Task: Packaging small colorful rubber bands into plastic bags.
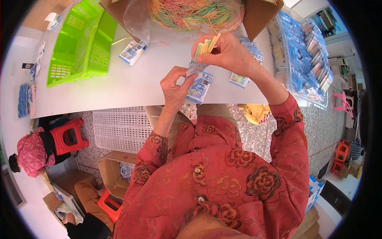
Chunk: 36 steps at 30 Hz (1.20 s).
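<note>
White tabletop [131, 85] fills the upper part of the view, above a speckled stone floor [254, 135] where a white plastic grid crate [119, 129] and a red stool [68, 136] sit under the table edge. On the table's left lies a bright green basket [81, 42], tipped on its side; at the top middle, a cardboard box [254, 14] lined with clear plastic holds a heap of pastel sticks [189, 14]; on the right stands a clear tray of blue-and-white packets [304, 59]. Loose packets lie near the box, one at the left [132, 51]. Above the table's near edge, the right hand [229, 53] is closed around a small bundle of sticks [207, 46], thumb and fingers pinching them with their lower ends entering a pouch [199, 85]. The left hand [175, 85] grips that pouch at its left side, fingers curled and holding its mouth.
</note>
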Each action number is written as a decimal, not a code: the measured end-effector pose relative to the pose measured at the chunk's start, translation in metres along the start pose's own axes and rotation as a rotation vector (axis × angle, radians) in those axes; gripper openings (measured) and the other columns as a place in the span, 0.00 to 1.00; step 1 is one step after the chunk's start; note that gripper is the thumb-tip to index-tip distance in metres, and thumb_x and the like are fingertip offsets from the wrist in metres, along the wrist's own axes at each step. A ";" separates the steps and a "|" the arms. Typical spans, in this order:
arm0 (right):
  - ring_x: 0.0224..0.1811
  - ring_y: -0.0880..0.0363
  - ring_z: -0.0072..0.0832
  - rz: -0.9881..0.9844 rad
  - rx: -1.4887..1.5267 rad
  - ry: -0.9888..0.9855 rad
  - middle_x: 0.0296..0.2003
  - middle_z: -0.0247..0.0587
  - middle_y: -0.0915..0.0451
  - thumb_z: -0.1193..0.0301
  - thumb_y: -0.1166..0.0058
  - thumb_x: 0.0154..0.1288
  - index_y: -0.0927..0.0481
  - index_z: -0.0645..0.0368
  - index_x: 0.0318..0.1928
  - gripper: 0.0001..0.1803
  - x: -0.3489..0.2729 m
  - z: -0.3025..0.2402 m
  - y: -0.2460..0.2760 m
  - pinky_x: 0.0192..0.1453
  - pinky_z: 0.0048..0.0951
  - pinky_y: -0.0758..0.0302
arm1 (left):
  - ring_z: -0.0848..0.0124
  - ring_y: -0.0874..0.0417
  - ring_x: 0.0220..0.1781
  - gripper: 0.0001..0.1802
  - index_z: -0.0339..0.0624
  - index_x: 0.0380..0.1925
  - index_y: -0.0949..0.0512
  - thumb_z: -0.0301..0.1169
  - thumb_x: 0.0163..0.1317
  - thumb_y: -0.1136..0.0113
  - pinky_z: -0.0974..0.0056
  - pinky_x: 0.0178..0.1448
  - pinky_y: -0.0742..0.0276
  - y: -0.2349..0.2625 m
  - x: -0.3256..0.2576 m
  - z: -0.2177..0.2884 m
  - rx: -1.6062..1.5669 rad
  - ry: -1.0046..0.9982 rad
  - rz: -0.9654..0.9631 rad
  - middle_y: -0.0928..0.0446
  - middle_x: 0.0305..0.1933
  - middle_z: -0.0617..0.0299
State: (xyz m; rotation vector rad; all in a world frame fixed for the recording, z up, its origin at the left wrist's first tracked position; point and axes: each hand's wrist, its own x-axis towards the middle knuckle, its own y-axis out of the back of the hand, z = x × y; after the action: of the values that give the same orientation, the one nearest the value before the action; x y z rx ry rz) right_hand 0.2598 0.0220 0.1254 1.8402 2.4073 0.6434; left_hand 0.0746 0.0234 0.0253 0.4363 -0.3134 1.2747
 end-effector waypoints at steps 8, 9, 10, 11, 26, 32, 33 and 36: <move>0.24 0.35 0.10 -0.017 -0.040 -0.176 0.27 0.26 0.24 0.63 0.52 0.70 0.19 0.59 0.43 0.14 0.004 -0.004 0.012 0.26 0.16 0.37 | 0.77 0.23 0.30 0.05 0.33 0.28 0.21 0.18 0.51 0.34 0.72 0.36 0.29 -0.006 0.005 -0.001 -0.121 0.083 -0.002 0.22 0.29 0.62; 0.25 0.35 0.11 -0.023 -0.033 -0.162 0.29 0.27 0.24 0.61 0.55 0.72 0.19 0.59 0.44 0.17 0.005 -0.004 0.012 0.26 0.16 0.37 | 0.77 0.23 0.30 0.05 0.33 0.28 0.21 0.18 0.51 0.34 0.72 0.36 0.29 -0.006 0.005 -0.002 -0.120 0.082 -0.001 0.22 0.29 0.62; 0.25 0.35 0.11 -0.023 -0.033 -0.161 0.29 0.27 0.24 0.61 0.55 0.72 0.19 0.59 0.44 0.17 0.005 -0.006 0.013 0.26 0.16 0.37 | 0.77 0.24 0.30 0.05 0.33 0.28 0.21 0.18 0.51 0.34 0.72 0.36 0.29 -0.007 0.006 -0.003 -0.124 0.080 0.004 0.22 0.29 0.62; 0.27 0.33 0.12 -0.031 -0.071 -0.160 0.30 0.27 0.23 0.60 0.58 0.73 0.19 0.60 0.44 0.19 0.006 -0.010 0.013 0.30 0.17 0.35 | 0.77 0.24 0.30 0.05 0.33 0.28 0.21 0.18 0.51 0.34 0.72 0.36 0.29 -0.007 0.006 -0.004 -0.127 0.078 0.009 0.22 0.29 0.62; 0.52 0.29 0.28 0.105 -0.240 0.008 0.51 0.38 0.26 0.58 0.60 0.73 0.21 0.60 0.49 0.21 -0.001 0.004 -0.013 0.57 0.28 0.33 | 0.77 0.24 0.31 0.05 0.33 0.29 0.21 0.18 0.51 0.34 0.72 0.37 0.29 -0.009 0.009 0.002 -0.156 0.073 0.003 0.22 0.29 0.62; 0.55 0.29 0.32 0.080 -0.224 0.025 0.54 0.42 0.27 0.59 0.61 0.72 0.24 0.62 0.53 0.22 0.000 0.010 -0.016 0.59 0.31 0.34 | 0.78 0.24 0.33 0.06 0.33 0.30 0.21 0.18 0.52 0.35 0.73 0.38 0.29 -0.008 0.008 0.001 -0.203 0.097 0.019 0.22 0.30 0.63; 0.57 0.31 0.27 0.023 -0.124 -0.068 0.56 0.36 0.28 0.57 0.63 0.74 0.25 0.60 0.56 0.23 0.001 0.009 -0.013 0.61 0.30 0.36 | 0.78 0.24 0.33 0.06 0.33 0.30 0.21 0.18 0.52 0.35 0.73 0.38 0.29 -0.008 0.007 0.001 -0.203 0.096 0.020 0.22 0.30 0.63; 0.57 0.31 0.25 -0.002 -0.119 -0.066 0.54 0.36 0.26 0.58 0.65 0.74 0.25 0.59 0.56 0.23 0.002 0.006 -0.002 0.62 0.30 0.36 | 0.78 0.25 0.33 0.05 0.33 0.31 0.21 0.18 0.53 0.35 0.73 0.39 0.29 -0.008 0.006 0.002 -0.279 0.149 0.029 0.22 0.32 0.63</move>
State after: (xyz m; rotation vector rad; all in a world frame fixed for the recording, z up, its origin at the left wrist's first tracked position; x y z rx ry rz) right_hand 0.2591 0.0254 0.1199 1.7836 2.2765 0.6978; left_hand 0.0840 0.0258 0.0284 0.0989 -0.3661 1.2621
